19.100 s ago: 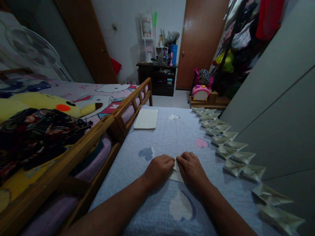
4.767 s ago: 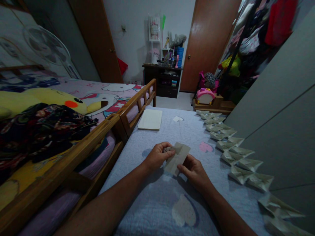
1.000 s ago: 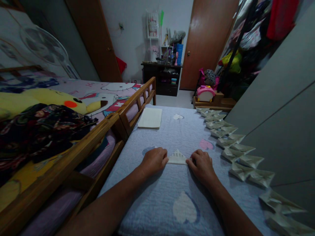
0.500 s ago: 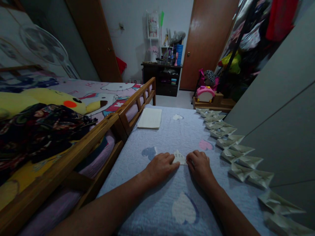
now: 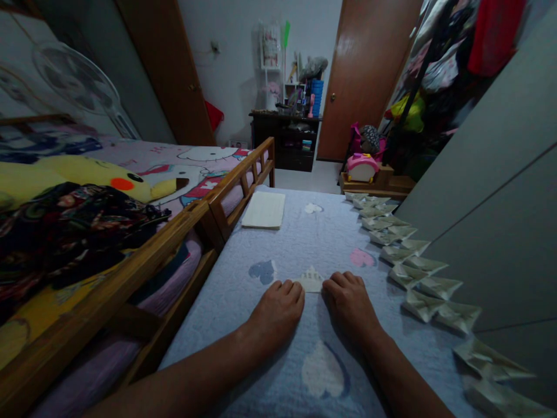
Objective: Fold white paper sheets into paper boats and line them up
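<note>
A small folded paper piece (image 5: 310, 280), triangular with a pointed top, lies flat on the light blue quilt (image 5: 304, 244). My left hand (image 5: 278, 310) rests on the quilt with its fingers curled, the fingertips against the paper's lower left corner. At the paper's lower right corner sits my right hand (image 5: 348, 302), also curled, its knuckles up. Both hands press down on the paper's bottom edge, and its upper part shows between them.
A stack of white sheets (image 5: 263, 209) lies further up the quilt by the wooden bed rail (image 5: 209, 212). Several folded paper pieces (image 5: 409, 264) line the right edge along a grey wardrobe (image 5: 491, 191). A yellow plush (image 5: 87, 174) and a dark patterned cloth (image 5: 65, 226) lie on the left bed.
Both hands have drawn back toward me along the folded paper. My left hand, which lay over the paper half a second ago, now sits at its corner, leaving more paper in sight.
</note>
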Demonstrator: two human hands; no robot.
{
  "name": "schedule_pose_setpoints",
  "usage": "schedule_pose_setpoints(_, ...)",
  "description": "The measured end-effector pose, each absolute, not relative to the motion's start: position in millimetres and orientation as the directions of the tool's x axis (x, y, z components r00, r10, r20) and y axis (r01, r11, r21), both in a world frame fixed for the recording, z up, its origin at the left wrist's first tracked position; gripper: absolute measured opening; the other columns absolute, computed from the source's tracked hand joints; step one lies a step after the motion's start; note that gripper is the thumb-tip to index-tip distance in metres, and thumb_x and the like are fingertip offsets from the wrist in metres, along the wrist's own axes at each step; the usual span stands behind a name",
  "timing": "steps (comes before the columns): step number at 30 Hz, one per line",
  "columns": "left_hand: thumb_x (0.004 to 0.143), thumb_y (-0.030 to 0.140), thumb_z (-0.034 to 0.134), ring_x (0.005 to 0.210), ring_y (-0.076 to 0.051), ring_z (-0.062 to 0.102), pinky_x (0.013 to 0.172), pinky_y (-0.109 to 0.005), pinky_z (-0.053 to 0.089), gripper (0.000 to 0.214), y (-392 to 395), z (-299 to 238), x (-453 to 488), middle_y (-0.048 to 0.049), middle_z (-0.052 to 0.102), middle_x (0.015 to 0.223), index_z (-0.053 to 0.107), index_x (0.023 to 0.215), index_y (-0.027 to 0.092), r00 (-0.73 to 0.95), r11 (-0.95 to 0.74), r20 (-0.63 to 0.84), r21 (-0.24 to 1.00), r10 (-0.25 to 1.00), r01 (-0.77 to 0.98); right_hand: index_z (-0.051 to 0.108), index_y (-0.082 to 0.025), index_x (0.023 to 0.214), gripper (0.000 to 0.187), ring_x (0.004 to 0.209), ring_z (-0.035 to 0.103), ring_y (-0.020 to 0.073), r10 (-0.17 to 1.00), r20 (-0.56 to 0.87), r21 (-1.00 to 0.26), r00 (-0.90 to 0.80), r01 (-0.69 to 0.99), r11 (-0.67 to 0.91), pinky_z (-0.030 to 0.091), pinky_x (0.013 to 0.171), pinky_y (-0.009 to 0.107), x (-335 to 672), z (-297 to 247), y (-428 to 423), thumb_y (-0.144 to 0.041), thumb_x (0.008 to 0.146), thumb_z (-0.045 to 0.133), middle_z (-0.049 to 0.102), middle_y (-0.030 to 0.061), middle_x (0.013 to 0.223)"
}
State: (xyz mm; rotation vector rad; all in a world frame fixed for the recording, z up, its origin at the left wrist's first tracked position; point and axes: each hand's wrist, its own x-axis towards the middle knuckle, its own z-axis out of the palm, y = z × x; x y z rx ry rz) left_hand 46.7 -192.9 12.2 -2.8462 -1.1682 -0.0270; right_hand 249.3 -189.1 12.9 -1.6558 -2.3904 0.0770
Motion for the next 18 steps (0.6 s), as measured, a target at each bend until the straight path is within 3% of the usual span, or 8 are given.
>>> schedule_pose_setpoints(4,0.092,0.01,0.049,0.093,-0.027,0.057,0.078,-0.04,0.047,0.019,-197,12,46,-0.0132,0.064,0.104,0.064,0.102,0.011,0.691,-0.688,0.047,-0.073,0.721,0.722,0.067,-0.02,0.083,0.017,0.086,0.05,0.0215,0.911,0.157,-0.192,-0.381,0.893,0.406,0.032,0.078,0.034,242,15,-195,-0.014,0.094,0.055,0.063,0.0055,0.088)
schedule_pose_setpoints(9,0.091,0.01,0.05,0.088,-0.026,0.057,0.075,-0.039,0.047,0.017,-198,15,48,-0.0114,0.064,0.096,0.066,0.098,0.011,0.674,-0.671,0.042,-0.068,0.738,0.738,0.066,-0.024,0.099,0.012,0.089,0.049,0.0213,0.839,0.166,-0.226,-0.519,0.808,0.544,0.034,0.081,0.034,229,14,-200,-0.024,0.096,0.054,0.06,0.0047,0.095)
schedule_pose_setpoints(14,0.091,0.011,0.052,0.087,-0.025,0.057,0.075,-0.038,0.047,0.016,-199,14,48,-0.011,0.064,0.092,0.067,0.096,0.012,0.654,-0.651,0.035,-0.076,0.756,0.756,0.065,-0.029,0.113,0.021,0.093,0.049,0.023,0.832,0.165,-0.218,-0.53,0.803,0.555,0.034,0.083,0.035,226,13,-202,-0.031,0.092,0.063,0.061,0.0045,0.1)
schedule_pose_setpoints(18,0.089,0.008,0.053,0.087,-0.027,0.059,0.077,-0.04,0.048,0.017,-199,15,46,-0.0129,0.065,0.094,0.068,0.096,0.01,0.648,-0.643,0.034,-0.095,0.761,0.76,0.066,-0.03,0.11,0.02,0.093,0.051,0.0225,0.837,0.16,-0.221,-0.523,0.808,0.547,0.033,0.082,0.035,233,14,-201,-0.031,0.09,0.066,0.062,0.0035,0.099)
